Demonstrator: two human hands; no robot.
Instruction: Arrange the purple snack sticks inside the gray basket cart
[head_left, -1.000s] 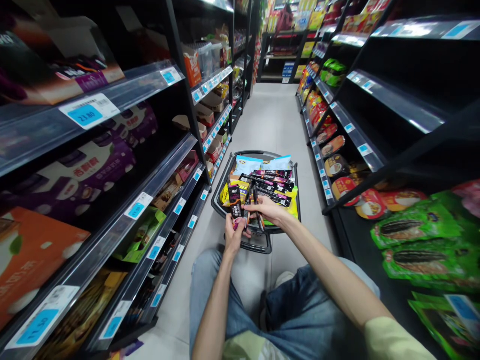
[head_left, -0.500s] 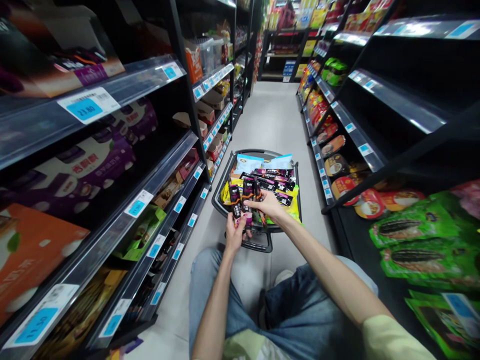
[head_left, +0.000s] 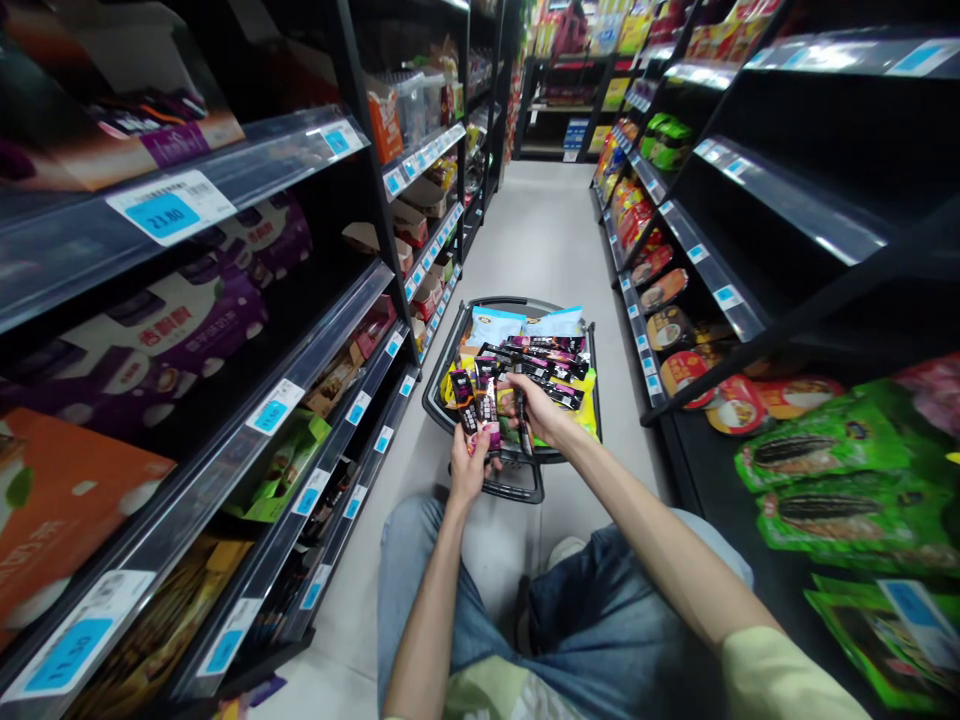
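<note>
My left hand point(head_left: 469, 470) is closed around the lower ends of a few slim black-and-purple stick packets point(head_left: 487, 398), fanned out above the basket. Just to their right, my right hand point(head_left: 541, 410) pinches another dark stick packet point(head_left: 523, 430), which hangs tilted below its fingers. Both hands are over the near part of a black shopping basket point(head_left: 433, 405) on the floor. Inside it, more of the stick packets point(head_left: 559, 368) lie piled over a yellow bag point(head_left: 589, 400). Light blue bags point(head_left: 496, 326) stand at its far side. My right fingertips are partly hidden.
Shelving with price labels point(head_left: 275, 405) runs along my left, holding purple multipacks point(head_left: 172, 320) and an orange box point(head_left: 75, 520). At right, lower shelves carry green bags point(head_left: 825, 455) and round red bowls point(head_left: 735, 405). The grey aisle floor point(head_left: 547, 230) leads to a far shelf.
My right hand has drawn its stick packet slightly away from those in my left hand, opening a gap. The packets in my left hand tilt more to the left.
</note>
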